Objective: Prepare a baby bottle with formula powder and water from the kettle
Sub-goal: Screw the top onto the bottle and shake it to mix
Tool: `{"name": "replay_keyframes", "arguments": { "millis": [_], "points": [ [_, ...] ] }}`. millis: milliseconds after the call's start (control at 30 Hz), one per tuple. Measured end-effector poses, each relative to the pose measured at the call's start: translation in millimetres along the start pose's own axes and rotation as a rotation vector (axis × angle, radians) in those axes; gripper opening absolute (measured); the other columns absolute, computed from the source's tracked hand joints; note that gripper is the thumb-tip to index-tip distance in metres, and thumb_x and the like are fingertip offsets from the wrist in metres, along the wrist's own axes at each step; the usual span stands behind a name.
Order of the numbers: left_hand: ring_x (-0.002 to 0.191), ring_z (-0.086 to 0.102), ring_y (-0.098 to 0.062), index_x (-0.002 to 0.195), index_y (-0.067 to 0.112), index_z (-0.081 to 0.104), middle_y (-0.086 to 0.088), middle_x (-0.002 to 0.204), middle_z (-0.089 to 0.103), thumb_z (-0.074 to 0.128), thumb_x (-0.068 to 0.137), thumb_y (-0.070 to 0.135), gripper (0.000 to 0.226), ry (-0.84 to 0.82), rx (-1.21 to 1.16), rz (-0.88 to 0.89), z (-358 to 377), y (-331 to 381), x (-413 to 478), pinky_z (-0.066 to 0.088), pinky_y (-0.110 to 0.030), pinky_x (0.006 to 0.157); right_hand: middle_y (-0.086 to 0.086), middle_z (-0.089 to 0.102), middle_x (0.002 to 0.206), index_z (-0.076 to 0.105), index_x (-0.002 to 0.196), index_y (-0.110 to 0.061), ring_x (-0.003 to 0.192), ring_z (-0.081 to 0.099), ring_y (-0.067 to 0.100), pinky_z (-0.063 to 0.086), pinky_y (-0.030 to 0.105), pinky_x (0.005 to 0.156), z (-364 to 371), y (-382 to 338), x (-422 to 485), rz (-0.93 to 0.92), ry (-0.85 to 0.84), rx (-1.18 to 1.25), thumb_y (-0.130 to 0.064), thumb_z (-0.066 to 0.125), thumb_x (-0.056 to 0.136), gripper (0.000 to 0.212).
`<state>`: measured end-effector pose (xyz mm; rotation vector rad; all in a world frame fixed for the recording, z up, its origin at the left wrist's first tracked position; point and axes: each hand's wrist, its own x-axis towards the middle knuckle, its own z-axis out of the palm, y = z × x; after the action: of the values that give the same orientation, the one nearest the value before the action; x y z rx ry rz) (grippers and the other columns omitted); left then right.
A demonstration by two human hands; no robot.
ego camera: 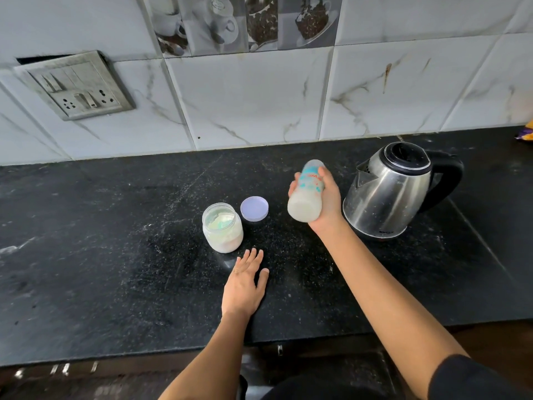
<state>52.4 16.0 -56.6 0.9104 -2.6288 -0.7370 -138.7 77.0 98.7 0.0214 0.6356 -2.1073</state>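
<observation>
My right hand grips a clear baby bottle with blue print, held tilted above the counter, its base toward me and milky white liquid inside. The bottle's top end points away, toward the wall. My left hand rests flat on the black counter, fingers straight, just in front of an open jar of white formula powder. A pale green scoop shows inside the jar. The jar's lilac lid lies on the counter beside it. A steel kettle with a black lid and handle stands right of the bottle.
A tiled wall rises behind the counter, with a switch and socket plate at the left. A yellow and purple packet peeks in at the right edge. The counter's front edge runs below my forearms.
</observation>
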Motion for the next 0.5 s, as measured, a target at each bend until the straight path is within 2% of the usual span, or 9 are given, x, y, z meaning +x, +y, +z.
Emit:
{"name": "replay_keyframes", "arguments": {
  "millis": [67, 133, 200, 300, 367, 433, 500],
  "points": [
    [0.135, 0.002, 0.008, 0.146, 0.032, 0.033, 0.012, 0.154, 0.025, 0.040, 0.099, 0.041, 0.048, -0.005, -0.007, 0.002, 0, 0, 1, -0.003, -0.012, 0.111, 0.011, 0.055, 0.088, 0.042, 0.127, -0.017, 0.063, 0.056, 0.022, 0.054, 0.028, 0.052, -2, -1, 0, -0.007, -0.004, 0.018, -0.032, 0.047, 0.095, 0.036],
    [0.135, 0.002, 0.008, 0.146, 0.032, 0.033, 0.012, 0.154, 0.025, 0.040, 0.099, 0.041, 0.048, -0.007, -0.010, 0.000, 0, 0, 0, -0.005, -0.011, 0.110, 0.013, 0.058, 0.089, 0.041, 0.133, -0.022, 0.060, 0.058, 0.024, 0.053, 0.030, 0.051, -5, 4, -8, 0.016, -0.128, -0.209, -0.028, 0.045, 0.095, 0.039],
    [0.134, 0.001, 0.009, 0.146, 0.033, 0.034, 0.012, 0.154, 0.026, 0.041, 0.099, 0.041, 0.048, -0.004, -0.009, -0.003, 1, 0, 0, -0.006, -0.009, 0.109, 0.013, 0.059, 0.091, 0.042, 0.132, -0.026, 0.060, 0.059, 0.024, 0.053, 0.031, 0.052, -4, 7, -17, 0.001, -0.255, -0.297, -0.027, 0.045, 0.092, 0.040],
    [0.135, 0.002, 0.009, 0.146, 0.032, 0.034, 0.013, 0.154, 0.026, 0.040, 0.099, 0.041, 0.048, -0.005, -0.008, 0.000, 0, 0, 0, -0.006, -0.009, 0.109, 0.009, 0.057, 0.087, 0.046, 0.121, -0.016, 0.056, 0.060, 0.021, 0.053, 0.027, 0.052, 5, 2, -9, -0.015, -0.108, -0.065, -0.033, 0.048, 0.093, 0.033],
    [0.136, 0.004, 0.008, 0.146, 0.032, 0.034, 0.012, 0.154, 0.026, 0.040, 0.099, 0.041, 0.048, -0.011, -0.006, 0.001, 1, -1, 1, -0.004, -0.011, 0.111, 0.009, 0.056, 0.087, 0.047, 0.117, -0.013, 0.055, 0.060, 0.020, 0.053, 0.027, 0.052, 5, -2, -8, -0.017, -0.102, -0.005, -0.036, 0.055, 0.089, 0.037],
    [0.137, 0.005, 0.008, 0.145, 0.032, 0.035, 0.012, 0.154, 0.026, 0.040, 0.099, 0.041, 0.048, -0.012, -0.012, -0.004, 1, -1, 1, -0.003, -0.012, 0.112, 0.011, 0.057, 0.091, 0.047, 0.122, -0.019, 0.058, 0.061, 0.023, 0.053, 0.029, 0.051, 4, -5, -12, 0.034, -0.249, -0.172, -0.034, 0.066, 0.079, 0.049],
    [0.136, 0.005, 0.009, 0.145, 0.032, 0.035, 0.013, 0.154, 0.027, 0.041, 0.099, 0.041, 0.047, -0.008, -0.019, -0.007, 2, 0, 0, -0.001, -0.013, 0.113, 0.014, 0.058, 0.095, 0.048, 0.126, -0.027, 0.061, 0.061, 0.026, 0.053, 0.031, 0.052, 3, -6, -20, 0.036, -0.437, -0.314, -0.029, 0.065, 0.080, 0.049]
  ]
}}
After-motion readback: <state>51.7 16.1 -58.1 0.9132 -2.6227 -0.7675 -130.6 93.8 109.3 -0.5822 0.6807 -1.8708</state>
